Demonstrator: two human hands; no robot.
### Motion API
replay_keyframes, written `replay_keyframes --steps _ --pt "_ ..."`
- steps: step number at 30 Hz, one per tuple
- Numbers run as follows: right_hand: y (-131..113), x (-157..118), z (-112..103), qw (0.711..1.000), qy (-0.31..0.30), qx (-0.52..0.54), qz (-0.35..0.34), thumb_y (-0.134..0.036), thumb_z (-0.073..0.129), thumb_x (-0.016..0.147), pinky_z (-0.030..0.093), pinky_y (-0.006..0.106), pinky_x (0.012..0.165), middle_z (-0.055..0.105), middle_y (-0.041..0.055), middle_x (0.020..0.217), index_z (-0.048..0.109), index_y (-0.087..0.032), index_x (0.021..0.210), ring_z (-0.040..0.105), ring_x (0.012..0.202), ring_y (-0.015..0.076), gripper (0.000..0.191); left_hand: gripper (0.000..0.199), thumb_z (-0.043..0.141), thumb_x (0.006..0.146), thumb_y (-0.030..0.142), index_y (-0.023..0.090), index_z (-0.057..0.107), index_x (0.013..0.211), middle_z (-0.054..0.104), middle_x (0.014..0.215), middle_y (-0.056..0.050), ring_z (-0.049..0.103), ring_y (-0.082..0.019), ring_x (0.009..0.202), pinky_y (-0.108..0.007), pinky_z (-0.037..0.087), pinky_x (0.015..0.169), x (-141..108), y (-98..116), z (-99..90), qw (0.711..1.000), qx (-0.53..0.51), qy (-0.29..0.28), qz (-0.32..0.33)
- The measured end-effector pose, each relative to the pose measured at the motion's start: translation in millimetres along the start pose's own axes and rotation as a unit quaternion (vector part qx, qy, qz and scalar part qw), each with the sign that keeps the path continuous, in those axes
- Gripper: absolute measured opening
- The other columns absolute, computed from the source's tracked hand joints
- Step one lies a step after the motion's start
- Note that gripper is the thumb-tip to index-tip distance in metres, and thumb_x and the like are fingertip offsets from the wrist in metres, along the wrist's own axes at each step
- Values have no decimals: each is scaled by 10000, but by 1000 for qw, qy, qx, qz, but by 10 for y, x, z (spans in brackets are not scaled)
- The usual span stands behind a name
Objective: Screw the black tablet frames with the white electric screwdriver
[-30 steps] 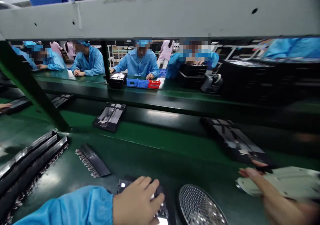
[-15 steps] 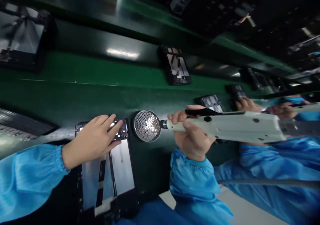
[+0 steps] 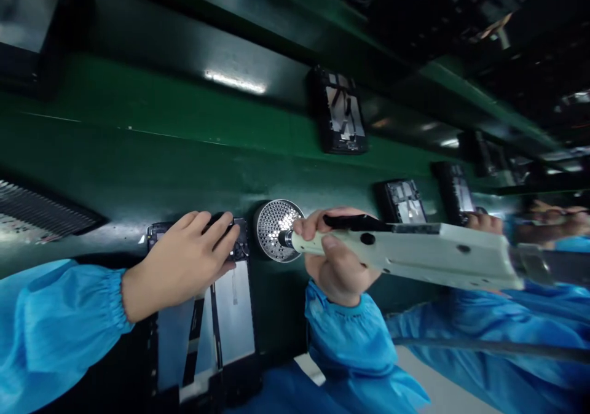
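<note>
While right hand (image 3: 338, 279) is gripping electric screwdriver (image 3: 428, 254), fingers curled around it, tip over perforated dish (image 3: 275, 220), left hand (image 3: 184, 260) is resting, fingers loosely extended, across tablet-like device (image 3: 235, 322) on surface (image 3: 184, 180); steady tip, light pressure likely serving best.

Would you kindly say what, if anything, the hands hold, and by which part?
The right hand grips the tool by its front end; the left hand lies on one end of the device, grip unclear.
</note>
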State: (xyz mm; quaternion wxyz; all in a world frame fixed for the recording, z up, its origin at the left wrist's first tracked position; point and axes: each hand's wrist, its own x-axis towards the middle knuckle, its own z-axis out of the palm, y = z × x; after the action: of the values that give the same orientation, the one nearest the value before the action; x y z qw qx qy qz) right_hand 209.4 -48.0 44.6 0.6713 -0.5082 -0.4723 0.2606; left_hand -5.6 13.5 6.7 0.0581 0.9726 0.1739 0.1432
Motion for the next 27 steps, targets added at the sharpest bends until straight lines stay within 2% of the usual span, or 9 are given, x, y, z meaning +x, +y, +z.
replay_keyframes --steps 5,13,17,22,27 --pt "34 8 0 1000 0 -2 6 -230 724 750 521 315 568 576 -16 667 732 -232 933 568 584 129 183 491 615 951 373 39 624 1311 640 1274 -235 639 -361 1043 -487 574 857 -13 10 0 1000 -14 15 -9" --pt "78 9 11 1000 0 -2 -3 -176 709 714 508 306 555 588 -19 711 721 -216 876 576 565 121 167 434 571 970 347 53 630 1284 637 1255 -228 635 -366 1054 -491 559 878 -5 47 18 1000 -17 17 -8" --pt "80 -3 20 1000 -3 -4 -6 -196 713 723 518 308 568 572 -22 694 732 -220 937 573 575 118 217 448 500 1002 355 57 608 1320 628 1256 -233 628 -375 1076 -497 543 887 -6 70 42 1000 -23 13 -6" --pt "-138 68 40 999 -33 -8 -15 -192 705 708 512 314 575 578 -18 706 730 -214 1001 585 598 126 295 474 420 1034 377 76 576 1365 618 1271 -225 615 -369 1105 -495 521 904 -22 76 63 999 -38 -2 -8" --pt "-297 197 263 998 -49 -7 -36 -148 723 726 509 316 556 580 -23 718 721 -210 973 575 587 124 254 487 398 1039 382 78 551 1388 609 1280 -228 610 -365 1095 -492 500 898 -32 84 64 999 -42 -2 -14"
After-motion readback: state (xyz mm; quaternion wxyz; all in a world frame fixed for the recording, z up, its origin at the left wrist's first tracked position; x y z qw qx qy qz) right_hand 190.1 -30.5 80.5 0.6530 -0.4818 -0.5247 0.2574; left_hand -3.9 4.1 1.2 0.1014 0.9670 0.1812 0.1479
